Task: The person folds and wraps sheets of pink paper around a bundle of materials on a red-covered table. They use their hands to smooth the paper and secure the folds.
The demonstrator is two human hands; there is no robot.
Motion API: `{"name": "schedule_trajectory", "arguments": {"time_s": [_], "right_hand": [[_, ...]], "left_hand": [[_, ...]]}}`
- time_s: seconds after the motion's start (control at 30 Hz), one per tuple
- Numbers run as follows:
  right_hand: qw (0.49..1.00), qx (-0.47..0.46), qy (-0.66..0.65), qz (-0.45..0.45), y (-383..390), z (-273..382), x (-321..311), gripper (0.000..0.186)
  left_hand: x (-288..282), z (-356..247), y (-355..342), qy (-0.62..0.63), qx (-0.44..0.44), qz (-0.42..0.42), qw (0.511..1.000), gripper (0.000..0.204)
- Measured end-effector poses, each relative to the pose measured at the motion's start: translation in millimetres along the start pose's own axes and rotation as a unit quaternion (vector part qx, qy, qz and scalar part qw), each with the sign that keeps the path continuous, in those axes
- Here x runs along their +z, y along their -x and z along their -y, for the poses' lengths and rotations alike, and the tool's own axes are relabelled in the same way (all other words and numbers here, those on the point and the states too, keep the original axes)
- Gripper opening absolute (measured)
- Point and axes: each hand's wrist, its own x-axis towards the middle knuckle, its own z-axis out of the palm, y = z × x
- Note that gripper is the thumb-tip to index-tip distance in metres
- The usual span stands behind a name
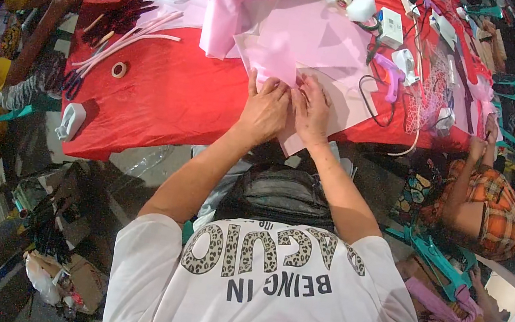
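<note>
My left hand [265,107] and my right hand [311,110] are close together at the near side of the table. Both have bent fingers gripping a thin, glossy pink sheet [273,63] near its lower edge. My fingertips almost meet there, and they hide part of that edge. Under my hands lie paler pink paper sheets [345,111], one corner pointing toward me past the table edge. Farther up, a gathered pink wrap [220,15] stands on the table, beside flat pale pink sheets [321,27].
A red cloth [166,101] covers the table. A tape roll [119,70], white strips [137,33] and a white tape dispenser [71,121] are at left. To the right lie a purple glue gun [390,77] with its cord and a small white box [391,28]. People sit at both sides.
</note>
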Motion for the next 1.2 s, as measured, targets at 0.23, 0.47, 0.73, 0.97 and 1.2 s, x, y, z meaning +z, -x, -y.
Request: {"name": "schedule_trajectory", "arguments": {"time_s": [0.23,0.47,0.73,0.97,1.2], "right_hand": [[0.997,0.025,-0.073,-0.003,1.4,-8.9,-4.5,0.026],[0.997,0.050,-0.009,-0.050,11.1,-21.7,-23.2,0.044],[0.969,-0.134,0.158,-0.133,6.2,37.9,-72.7,0.040],[0.960,-0.121,0.221,0.118,-54.7,14.9,-36.3,0.018],[0.906,-0.014,0.312,0.287,-83.4,0.9,-22.3,0.021]], "left_hand": [[-0.7,-1.6,-2.2,-0.034,0.017,-0.002,0.999,0.043],[0.7,0.0,-4.5,-0.043,0.016,0.028,0.999,0.045],[-9.5,-3.3,-3.9,-0.026,0.009,0.025,0.999,0.041],[-7.3,-4.3,-7.2,-0.021,0.023,0.017,0.999,0.037],[-5.3,-0.8,-3.1,-0.081,0.027,0.066,0.994,0.042]]}}
